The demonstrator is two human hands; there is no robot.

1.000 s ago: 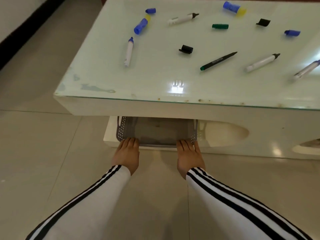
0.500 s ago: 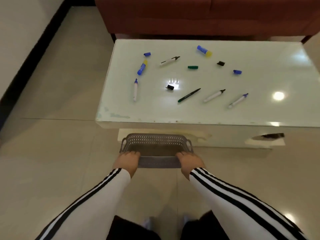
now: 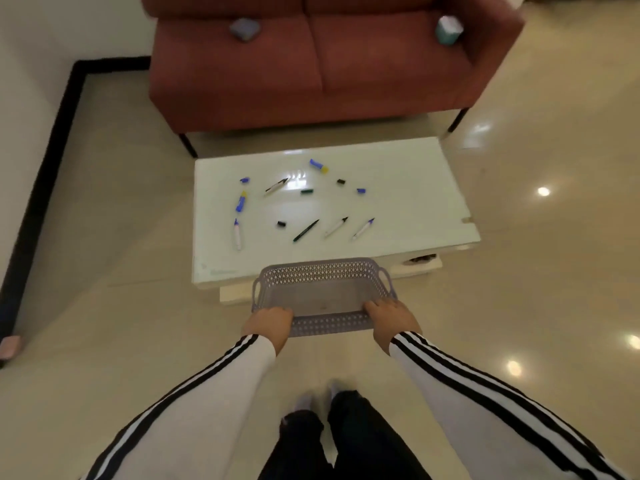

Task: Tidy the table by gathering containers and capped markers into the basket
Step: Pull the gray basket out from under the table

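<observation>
- Head view: left hand [image 3: 268, 323] and right hand [image 3: 389, 315] each grip the near rim of the basket [image 3: 318, 271], fingers curled over the edge at the two near corners. The two-hand hold probably keeps the wide basket level.
- The basket is grey and perforated, held out in front of the person. Its far wall overlaps the near edge of the table [image 3: 415, 209]; can't tell if it touches.
- Judgement: the basket is being brought up to the table so items can go straight in. None are in it yet.
- Table, left side: capped marker [image 3: 237, 233] with a blue cap, blue-and-yellow container [image 3: 241, 201] just beyond it, loose blue cap [image 3: 245, 180] further back.
- Table, far side: second blue-and-yellow container [image 3: 318, 165], lying on its side.
- Table, middle: open white marker [image 3: 276, 186], green cap [image 3: 307, 191], black cap [image 3: 341, 181], another blue cap [image 3: 361, 190] and a nearer black cap [image 3: 281, 224], all apart from each other.
- Table, near row: dark green-ended marker [image 3: 306, 230], black-tipped white marker [image 3: 336, 226] and blue-tipped white marker [image 3: 362, 229], all uncapped. They likely need caps before going in.
- Red sofa [image 3: 311, 71] behind the table, with two small things on its cushions, too blurred to name.
</observation>
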